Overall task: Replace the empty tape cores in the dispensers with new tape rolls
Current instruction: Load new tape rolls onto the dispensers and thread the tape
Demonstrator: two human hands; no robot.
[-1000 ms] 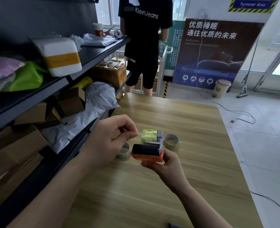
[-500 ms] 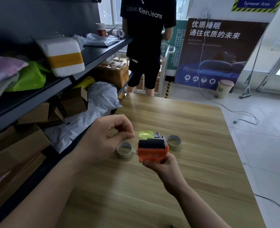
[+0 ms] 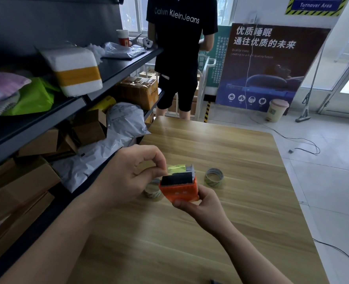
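My right hand [image 3: 198,208] grips an orange tape dispenser [image 3: 179,190] from below, held above the wooden table [image 3: 220,156]. A black roller shows on its top and a yellow-green tape roll [image 3: 175,168] sits at its far end. My left hand [image 3: 128,175] pinches the edge of that yellow-green tape between thumb and forefinger. Two tape rings lie on the table: one [image 3: 214,177] to the right of the dispenser, one [image 3: 152,190] partly hidden behind it and my left hand.
A black shelf unit [image 3: 71,107] on the left holds boxes, parcels and plastic bags. A person in black clothes [image 3: 179,50] stands at the table's far end. A poster [image 3: 267,64], a small bin [image 3: 277,110] and cables lie on the tiled floor to the right.
My right hand has tilted the dispenser so its orange side faces me. My left hand has moved right and closed its fingertips on the tape's edge.
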